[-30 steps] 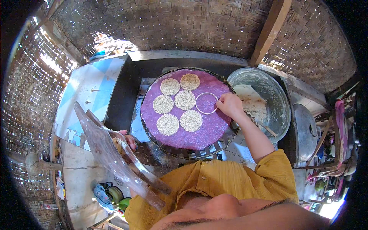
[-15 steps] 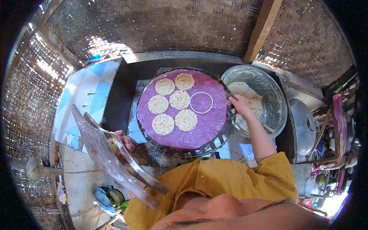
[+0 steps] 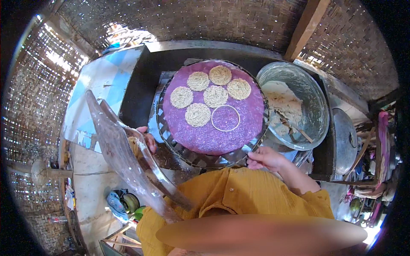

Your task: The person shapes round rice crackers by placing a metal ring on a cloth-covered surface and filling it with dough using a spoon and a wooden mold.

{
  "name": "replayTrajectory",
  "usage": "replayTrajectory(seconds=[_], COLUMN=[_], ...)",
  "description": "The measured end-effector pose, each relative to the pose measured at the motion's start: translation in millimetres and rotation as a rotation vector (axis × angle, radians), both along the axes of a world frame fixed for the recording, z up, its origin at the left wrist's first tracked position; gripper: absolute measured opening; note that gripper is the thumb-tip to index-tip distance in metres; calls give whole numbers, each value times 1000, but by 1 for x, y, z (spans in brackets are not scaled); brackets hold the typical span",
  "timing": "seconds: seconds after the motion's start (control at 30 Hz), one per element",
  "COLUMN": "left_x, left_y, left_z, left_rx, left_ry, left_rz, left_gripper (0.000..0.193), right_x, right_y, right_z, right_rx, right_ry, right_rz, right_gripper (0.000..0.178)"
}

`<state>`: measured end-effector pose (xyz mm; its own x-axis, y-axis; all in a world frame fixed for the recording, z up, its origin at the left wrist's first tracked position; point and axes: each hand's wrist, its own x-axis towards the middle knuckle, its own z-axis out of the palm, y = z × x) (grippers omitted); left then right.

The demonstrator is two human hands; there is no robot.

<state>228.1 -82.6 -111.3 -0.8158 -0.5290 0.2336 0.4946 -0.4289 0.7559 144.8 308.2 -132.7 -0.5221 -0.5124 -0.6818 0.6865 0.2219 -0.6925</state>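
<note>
A round woven tray [image 3: 205, 164] lies in front of me, lined with a purple sheet [image 3: 179, 132]. On the sheet are several pale, round discs of squeezed-out dough strands [image 3: 216, 96], and a thin white ring [image 3: 225, 118] lies at their lower right. My right hand [image 3: 265, 158] pinches the tray's near right rim. To the left, a wooden hand press [image 3: 124, 149] with two long handles stands tilted beside the tray. My left hand [image 3: 148, 140] is closed around its middle; the wood hides most of that hand, but its fingertips show.
A large metal basin [image 3: 321, 111] with pale dough [image 3: 282, 98] and a wooden stick [image 3: 303, 133] stands right of the tray. A lidded metal pot [image 3: 344, 141] is beyond it. At the left is a blue-and-white board [image 3: 104, 85]; woven bamboo walls [image 3: 222, 21] surround the place.
The tray has turned clockwise, carrying the discs and ring round with it. My right hand has come from the right rim to the near right rim. The press stays in my left hand.
</note>
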Motion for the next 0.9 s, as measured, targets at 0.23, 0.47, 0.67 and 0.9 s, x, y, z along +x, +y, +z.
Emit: replayTrajectory(seconds=[0.23, 0.47, 0.67, 0.9], left_x=[-26, -64, -39, -41], left_y=[26, 62, 71, 48], left_z=[11, 1, 51, 11], left_rx=[106, 167, -42, 8], left_ry=[-38, -61, -255, -256], left_rz=[-214, -428, -277, -246], left_gripper=[42, 40, 43, 41], right_x=[-14, -36, -46, -45], right_y=[-1, -65, -74, -80], right_z=[65, 51, 23, 19], right_rx=[170, 420, 476, 427], right_ry=[888, 1510, 1708, 1793], right_rz=[531, 386, 371, 381], right_gripper=[32, 25, 14, 8])
